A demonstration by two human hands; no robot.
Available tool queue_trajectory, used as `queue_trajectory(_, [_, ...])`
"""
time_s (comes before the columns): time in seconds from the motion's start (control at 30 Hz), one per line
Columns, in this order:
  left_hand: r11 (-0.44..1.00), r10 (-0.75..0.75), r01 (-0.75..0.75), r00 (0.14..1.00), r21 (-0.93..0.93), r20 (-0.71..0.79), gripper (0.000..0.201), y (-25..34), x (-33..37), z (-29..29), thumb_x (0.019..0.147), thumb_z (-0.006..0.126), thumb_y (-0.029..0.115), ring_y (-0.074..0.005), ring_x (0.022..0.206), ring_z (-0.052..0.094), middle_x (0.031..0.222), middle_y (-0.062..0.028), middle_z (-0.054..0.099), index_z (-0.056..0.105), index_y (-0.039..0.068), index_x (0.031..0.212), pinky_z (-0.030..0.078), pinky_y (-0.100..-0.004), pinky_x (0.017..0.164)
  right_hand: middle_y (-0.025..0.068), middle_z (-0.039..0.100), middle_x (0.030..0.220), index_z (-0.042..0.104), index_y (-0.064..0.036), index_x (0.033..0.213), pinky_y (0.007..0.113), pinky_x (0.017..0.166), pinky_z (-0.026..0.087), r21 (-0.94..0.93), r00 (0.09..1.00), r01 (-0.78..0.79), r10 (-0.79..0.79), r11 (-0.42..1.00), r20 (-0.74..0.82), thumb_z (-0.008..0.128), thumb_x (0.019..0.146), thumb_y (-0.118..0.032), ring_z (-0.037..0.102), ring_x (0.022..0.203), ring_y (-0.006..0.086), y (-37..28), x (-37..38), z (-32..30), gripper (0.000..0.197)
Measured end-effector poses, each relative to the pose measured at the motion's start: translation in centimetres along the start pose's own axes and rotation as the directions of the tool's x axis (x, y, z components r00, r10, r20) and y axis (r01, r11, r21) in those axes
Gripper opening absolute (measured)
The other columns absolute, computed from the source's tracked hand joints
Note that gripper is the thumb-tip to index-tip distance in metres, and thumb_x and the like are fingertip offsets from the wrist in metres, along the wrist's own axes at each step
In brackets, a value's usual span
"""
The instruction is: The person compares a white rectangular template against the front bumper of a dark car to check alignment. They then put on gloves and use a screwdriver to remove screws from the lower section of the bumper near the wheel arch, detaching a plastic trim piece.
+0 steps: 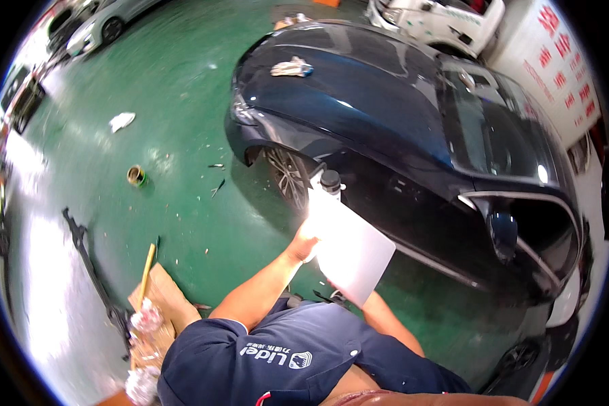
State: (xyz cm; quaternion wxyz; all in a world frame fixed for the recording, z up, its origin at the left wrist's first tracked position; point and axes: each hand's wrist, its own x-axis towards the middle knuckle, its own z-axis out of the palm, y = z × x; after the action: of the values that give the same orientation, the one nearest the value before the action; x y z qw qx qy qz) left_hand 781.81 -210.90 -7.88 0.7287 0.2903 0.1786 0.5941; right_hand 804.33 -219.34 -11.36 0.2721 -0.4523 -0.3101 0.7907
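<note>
My left hand point(306, 242) is closed on the left edge of a pale, flat panel point(356, 252) with rounded corners, held in front of my body. Bright glare washes out its upper left part, so its exact kind is unclear. Just beyond its far edge shows a black round cap point(330, 179) on a whitish piece; whether it touches the panel I cannot tell. My right forearm point(388, 323) reaches up to the panel's lower right side, and the panel hides that hand's fingers. Ahead stands a dark blue car point(386, 115), its front wheel point(287, 177) near the panel.
White gloves point(292, 67) lie on the car's hood. On the green floor are an open can point(137, 176), pliers point(218, 188), a white cloth point(122, 122), a long black bar point(95, 271) and cardboard point(166, 291). A side mirror point(502, 233) juts out at right.
</note>
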Motion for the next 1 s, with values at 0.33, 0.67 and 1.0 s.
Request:
queue_trajectory(0.33, [0.999, 0.027, -0.026, 0.999, 0.046, -0.041, 0.084, -2.2, -2.6, 0.9, 0.083, 0.087, 0.041, -0.0189, 0.123, 0.059, 0.133, -0.0081, 0.062, 0.048, 0.0, 0.146, 0.05, -0.0359, 0.104, 0.0129, 0.068, 0.129, 0.057, 0.0011, 0.139, 0.041, 0.097, 0.055, 0.02, 0.994, -0.104, 0.104, 0.994, 0.03, 0.061, 0.103, -0.037, 0.066, 0.116, 0.0229, 0.4, -0.4, -1.6, 0.053])
queue_trajectory(0.67, [0.972, -0.084, 0.083, 0.996, 0.219, -0.009, 0.104, -5.9, 0.5, 8.9, 0.077, 0.088, 0.054, -0.0187, 0.13, 0.055, 0.141, -0.0098, 0.059, 0.042, -0.002, 0.152, 0.046, -0.0363, 0.109, 0.0129, 0.068, 0.129, 0.058, 0.0011, 0.138, 0.041, 0.098, 0.055, 0.086, 0.991, -0.117, 0.111, 0.989, 0.076, 0.062, 0.103, -0.037, 0.066, 0.117, 0.0231, -0.4, -2.2, -8.0, 0.052])
queue_trajectory(1.0, [0.935, -0.061, 0.05, 0.998, 0.351, 0.022, 0.105, -12.2, 3.9, 13.4, 0.077, 0.089, 0.053, -0.0207, 0.132, 0.053, 0.142, -0.0116, 0.058, 0.041, -0.003, 0.152, 0.043, -0.0367, 0.113, 0.013, 0.068, 0.129, 0.059, 0.0011, 0.137, 0.041, 0.099, 0.055, 0.166, 0.991, -0.097, 0.079, 0.981, 0.109, 0.063, 0.102, -0.037, 0.066, 0.117, 0.0234, -1.7, -4.7, -15.3, 0.052])
